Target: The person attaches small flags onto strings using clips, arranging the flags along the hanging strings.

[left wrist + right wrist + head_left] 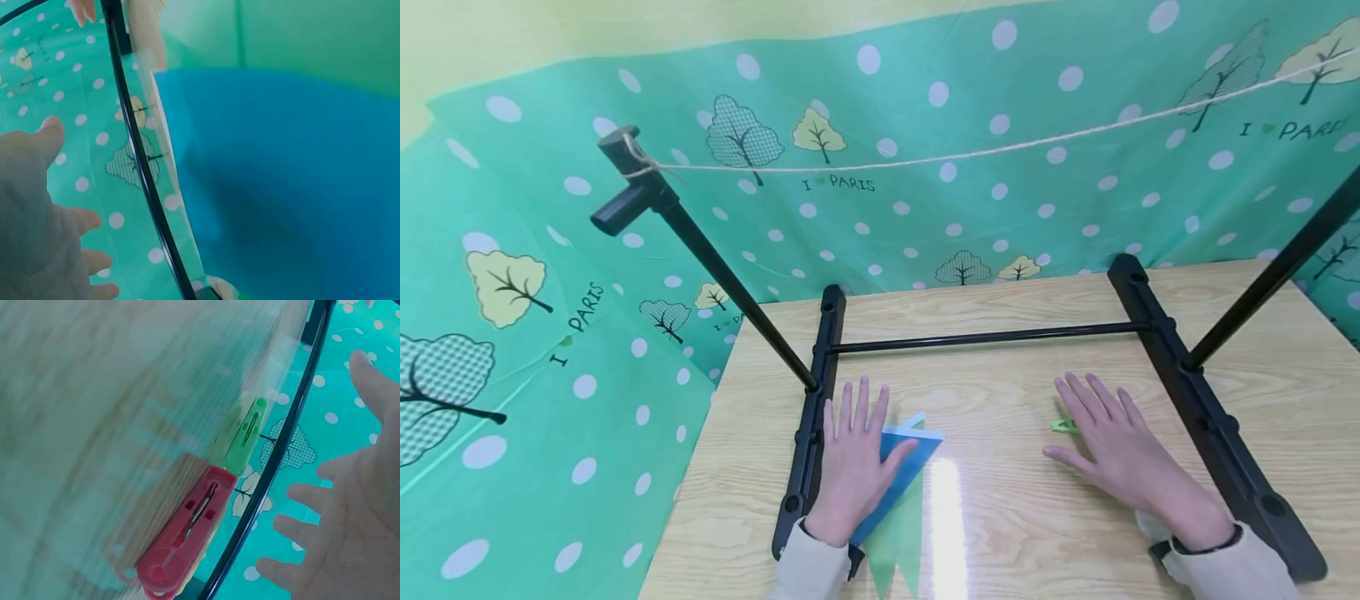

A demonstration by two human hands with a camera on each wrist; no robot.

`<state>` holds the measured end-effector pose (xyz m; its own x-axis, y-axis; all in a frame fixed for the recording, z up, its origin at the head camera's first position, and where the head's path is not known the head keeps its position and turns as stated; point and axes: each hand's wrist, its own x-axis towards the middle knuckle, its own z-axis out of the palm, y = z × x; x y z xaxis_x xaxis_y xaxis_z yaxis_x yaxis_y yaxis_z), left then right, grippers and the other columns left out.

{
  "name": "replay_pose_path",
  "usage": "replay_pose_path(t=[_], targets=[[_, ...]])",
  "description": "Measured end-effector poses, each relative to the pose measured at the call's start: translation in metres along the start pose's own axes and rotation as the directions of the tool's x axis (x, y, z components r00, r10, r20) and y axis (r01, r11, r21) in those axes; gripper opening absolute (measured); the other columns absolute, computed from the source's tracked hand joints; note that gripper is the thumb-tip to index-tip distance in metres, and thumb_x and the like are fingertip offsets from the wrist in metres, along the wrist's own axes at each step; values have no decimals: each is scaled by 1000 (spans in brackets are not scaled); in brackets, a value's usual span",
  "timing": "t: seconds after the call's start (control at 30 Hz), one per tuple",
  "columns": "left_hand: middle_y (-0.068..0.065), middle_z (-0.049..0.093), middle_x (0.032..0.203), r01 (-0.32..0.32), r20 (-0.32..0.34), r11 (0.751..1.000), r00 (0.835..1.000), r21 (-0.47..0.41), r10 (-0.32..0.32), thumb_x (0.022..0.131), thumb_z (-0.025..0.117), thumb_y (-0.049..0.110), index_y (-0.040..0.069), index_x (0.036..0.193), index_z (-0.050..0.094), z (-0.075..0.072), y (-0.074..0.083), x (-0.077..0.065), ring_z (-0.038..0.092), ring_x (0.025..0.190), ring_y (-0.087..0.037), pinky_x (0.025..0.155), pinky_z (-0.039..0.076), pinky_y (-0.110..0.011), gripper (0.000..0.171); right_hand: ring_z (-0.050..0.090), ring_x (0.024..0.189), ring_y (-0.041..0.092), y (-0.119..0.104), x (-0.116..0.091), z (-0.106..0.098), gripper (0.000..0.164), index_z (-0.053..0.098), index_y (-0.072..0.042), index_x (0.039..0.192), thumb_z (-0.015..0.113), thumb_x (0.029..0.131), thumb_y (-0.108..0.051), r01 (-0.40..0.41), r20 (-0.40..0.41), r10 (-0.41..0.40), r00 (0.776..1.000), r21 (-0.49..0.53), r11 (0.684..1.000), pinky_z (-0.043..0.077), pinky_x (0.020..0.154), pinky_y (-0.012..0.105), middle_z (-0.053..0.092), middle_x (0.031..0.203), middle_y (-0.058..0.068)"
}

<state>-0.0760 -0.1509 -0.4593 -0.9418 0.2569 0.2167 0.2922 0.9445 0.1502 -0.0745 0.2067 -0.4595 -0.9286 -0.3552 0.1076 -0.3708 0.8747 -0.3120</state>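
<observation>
My left hand (853, 479) hovers palm down with fingers straight, partly over a blue triangular flag (917, 457). A pale green flag (904, 525) with pointed ends lies beneath the blue one. In the left wrist view the hand is raised apart from the blue sheet. On the right, my right hand (1116, 458) spreads its fingers above a green clothespin (1063, 426), holding nothing. The right wrist view shows a red clothespin (190, 534) near the green one; in the head view the hand hides the red one.
A black stand surrounds the hands: a left base bar (808, 433), a right base bar (1217, 425), a crossbar (985, 338) and two upright poles. A white string (887, 166) runs from the left pole's top toward the right. Polka-dotted green cloth (910, 108) hangs behind the wooden table (722, 500).
</observation>
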Motion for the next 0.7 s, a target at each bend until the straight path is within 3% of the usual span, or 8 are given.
replay_pose_path(t=[0.23, 0.47, 0.7], targets=[[-20, 26, 161, 19, -23, 997, 1000, -72, -21, 96, 48, 63, 12, 154, 35, 1, -10, 0, 23, 147, -42, 115, 19, -63, 78, 29, 138, 51, 6, 1, -3, 94, 24, 2, 154, 62, 92, -56, -6, 40, 5, 999, 11, 1000, 22, 109, 68, 31, 154, 29], [-18, 32, 159, 98, 72, 980, 994, -174, -86, 97, 41, 67, 10, 154, 34, 0, -16, 2, 33, 144, -38, 116, 27, -56, 81, 35, 133, 49, 10, 2, -8, 90, 31, 3, 150, 64, 91, -57, -23, 77, 20, 997, 48, 999, 27, 105, 67, 39, 147, 29], [-12, 45, 149, 156, 139, 925, 984, -346, -115, 98, 52, 56, 12, 147, 47, 0, -23, 6, 43, 137, -33, 109, 37, -54, 66, 38, 132, 49, 13, 2, -5, 92, 31, 4, 149, 64, 90, -57, -41, 117, 27, 993, 119, 992, 33, 103, 66, 40, 146, 30]])
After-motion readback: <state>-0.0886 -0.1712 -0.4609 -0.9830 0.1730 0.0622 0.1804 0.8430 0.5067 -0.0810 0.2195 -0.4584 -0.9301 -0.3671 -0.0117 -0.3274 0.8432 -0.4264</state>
